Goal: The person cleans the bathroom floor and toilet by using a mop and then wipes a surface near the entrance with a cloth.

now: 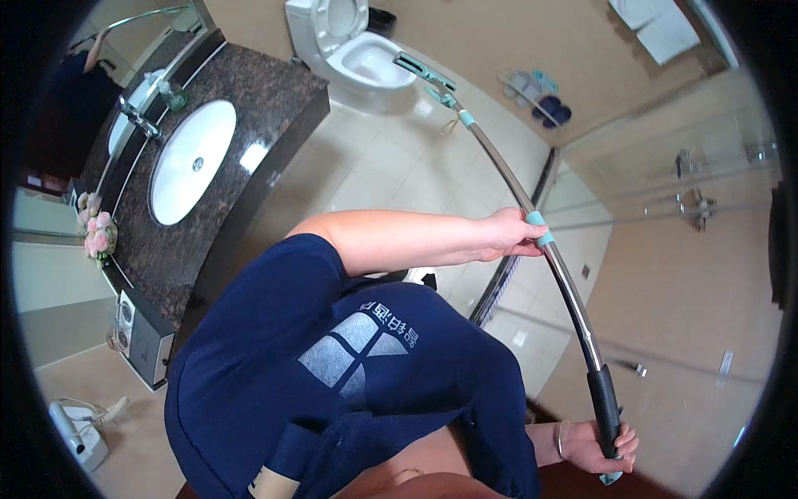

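A telescopic metal cleaning pole point(502, 163) runs diagonally from the top centre to the lower right. Its narrow teal head point(425, 72) appears in front of the toilet bowl; no pad or cloth shows on it. Around the teal collar midway along the pole, my left hand point(516, 234) is closed, its arm stretched across my body. My right hand point(608, 446), with a bracelet at the wrist, grips the black foam handle point(603, 399) near its lower end. A teal end cap point(611, 478) shows below that hand.
On the left, a dark stone counter point(262, 81) bears an oval sink point(193, 162), pink flowers point(98, 236) and a grey box point(148, 346) beneath a mirror. The toilet point(368, 59) has its lid up. Slippers point(551, 112) lie by the wall. Shower glass and fittings point(699, 209) stand right.
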A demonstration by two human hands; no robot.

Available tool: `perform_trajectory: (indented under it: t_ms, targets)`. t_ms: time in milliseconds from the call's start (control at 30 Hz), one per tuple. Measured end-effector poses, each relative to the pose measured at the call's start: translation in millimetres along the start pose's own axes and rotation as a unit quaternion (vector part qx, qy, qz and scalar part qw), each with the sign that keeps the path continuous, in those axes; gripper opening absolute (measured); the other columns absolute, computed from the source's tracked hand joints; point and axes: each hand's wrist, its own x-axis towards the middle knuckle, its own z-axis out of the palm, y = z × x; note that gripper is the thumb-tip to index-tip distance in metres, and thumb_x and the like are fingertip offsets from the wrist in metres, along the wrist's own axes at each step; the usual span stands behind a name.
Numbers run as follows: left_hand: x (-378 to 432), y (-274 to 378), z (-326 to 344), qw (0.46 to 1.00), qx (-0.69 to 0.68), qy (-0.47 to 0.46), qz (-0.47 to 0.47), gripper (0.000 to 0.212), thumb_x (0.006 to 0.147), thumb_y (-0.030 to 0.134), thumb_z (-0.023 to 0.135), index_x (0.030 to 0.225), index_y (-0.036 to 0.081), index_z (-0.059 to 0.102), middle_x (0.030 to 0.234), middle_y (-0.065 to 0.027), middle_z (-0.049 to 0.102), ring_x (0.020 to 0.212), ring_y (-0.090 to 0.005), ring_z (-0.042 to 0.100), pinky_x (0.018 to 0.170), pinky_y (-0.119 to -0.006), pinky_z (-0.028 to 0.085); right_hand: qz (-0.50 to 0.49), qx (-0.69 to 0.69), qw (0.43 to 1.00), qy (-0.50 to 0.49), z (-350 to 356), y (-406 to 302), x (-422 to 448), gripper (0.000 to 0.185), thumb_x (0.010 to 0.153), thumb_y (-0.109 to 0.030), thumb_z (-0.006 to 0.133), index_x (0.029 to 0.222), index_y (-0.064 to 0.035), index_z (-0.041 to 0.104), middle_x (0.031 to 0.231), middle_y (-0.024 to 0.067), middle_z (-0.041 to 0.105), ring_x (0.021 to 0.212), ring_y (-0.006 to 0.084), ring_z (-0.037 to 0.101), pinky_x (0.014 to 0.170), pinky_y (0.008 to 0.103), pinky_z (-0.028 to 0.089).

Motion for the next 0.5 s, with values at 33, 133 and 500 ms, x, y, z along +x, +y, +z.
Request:
perform_trajectory:
  t_ms: [33,133,500]
  targets:
    - [12.6,16.1,-0.1,1.000,-0.004,0.006,0.007,0.013,0.085,0.014,0.049,0.092,0.003,0.050,0.088,-0.0081,0.057,0.083,-0.0170,0.059,0.077,-0.026,0.050,-0.003,-0.007,1.000,-0.010,5.7,19.0,10.2,0.022,0.086,-0.020,0.049,0.067,-0.0101,0.043,0.064,0.0002,0.038,0.062,0.0126,0.041,0.065,0.0254,0.037]
    - [53.3,74.2,-12.6,0.999,0.015,0.023,0.041,0.014,0.084,0.015,0.052,0.089,0.003,0.048,0.088,-0.0080,0.058,0.081,-0.0157,0.059,0.074,-0.024,0.051,-0.002,0.008,0.999,0.031,27.2,85.6,36.3,0.022,0.085,-0.025,0.052,0.070,-0.0107,0.045,0.065,0.0000,0.039,0.064,0.0130,0.043,0.068,0.0268,0.039]
    - [122.1,191.8,-82.5,1.000,0.018,0.006,-0.013,0.025,0.079,0.024,0.061,0.092,0.004,0.053,0.089,-0.0080,0.060,0.078,-0.0132,0.060,0.070,-0.022,0.050,0.052,0.048,0.997,0.003,83.3,233.7,86.2,0.025,0.083,-0.024,0.053,0.066,-0.0086,0.045,0.060,0.0014,0.040,0.060,0.0139,0.043,0.064,0.0257,0.038]
